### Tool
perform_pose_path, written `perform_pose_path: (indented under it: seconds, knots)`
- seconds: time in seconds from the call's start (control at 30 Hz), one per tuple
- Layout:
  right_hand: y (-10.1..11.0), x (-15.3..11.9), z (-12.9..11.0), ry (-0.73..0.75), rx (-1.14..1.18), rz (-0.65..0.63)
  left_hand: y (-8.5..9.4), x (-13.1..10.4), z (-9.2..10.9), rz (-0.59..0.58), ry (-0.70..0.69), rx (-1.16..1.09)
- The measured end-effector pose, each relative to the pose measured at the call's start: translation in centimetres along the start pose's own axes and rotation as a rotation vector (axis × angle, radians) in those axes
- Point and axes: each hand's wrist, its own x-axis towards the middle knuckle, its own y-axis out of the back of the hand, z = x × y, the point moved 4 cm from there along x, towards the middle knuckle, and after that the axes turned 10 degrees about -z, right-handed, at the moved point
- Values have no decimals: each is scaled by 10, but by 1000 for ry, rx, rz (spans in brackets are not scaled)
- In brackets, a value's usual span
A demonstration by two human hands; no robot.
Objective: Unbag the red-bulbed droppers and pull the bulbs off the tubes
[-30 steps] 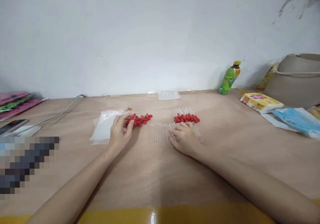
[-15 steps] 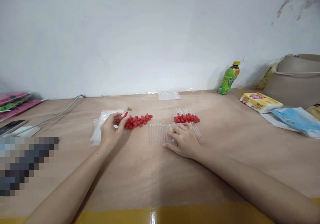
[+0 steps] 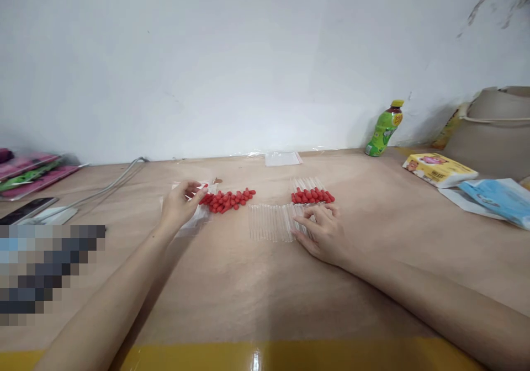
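My left hand [image 3: 179,207] sits just left of the loose pile of red caps [image 3: 228,200], fingers curled with the thumb and forefinger pinched together at the pile's left edge — whether a cap is actually in that grip I cannot tell, since the fingertips blur into the red. Under and behind this hand lies a stack of clear plastic bags [image 3: 191,216], touching the caps' left end. To the right of the red caps, a flat row of clear glass tubes [image 3: 271,222] lies side by side on the table [image 3: 256,282]. My right hand [image 3: 325,230] rests at the right end of that row, fingers spread apart and bent, fingertips touching the tubes, nothing clamped. Just beyond this hand, further right of the loose caps, is a bunch of tubes already wearing red caps [image 3: 311,195]. Well off to the right of the pile, by the wall, a green bottle [image 3: 383,129] stands tilted — nearer still, a yellow box [image 3: 438,169].
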Motion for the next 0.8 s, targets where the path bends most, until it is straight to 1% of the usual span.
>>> perform_pose_path:
  seconds: [0.07,0.17,0.3,0.4,0.47,0.53,0.67,0.73,0.8]
  knots:
    - [4,-5,1,6,6,53,-5,3,3,-69,-12,44]
    - [9,-7,2,-30,20,109,-14,5,16,-93,-56,85]
    - [7,-7,0,-30,42,78,-29,5,45,-148,-195,180]
    - [5,-7,0,-26,46,56,-39,6,60,-194,-256,316]
    - [5,-8,0,-33,47,46,-43,7,62,-202,-270,391]
    - [5,-8,1,-35,55,31,-43,8,61,-187,-261,426]
    - [3,-7,1,-18,70,-13,-40,11,56,-130,-214,410]
    - [1,-6,2,-8,77,-36,-39,12,58,-103,-199,394]
    - [0,-6,2,2,84,-50,-40,13,64,-89,-206,383]
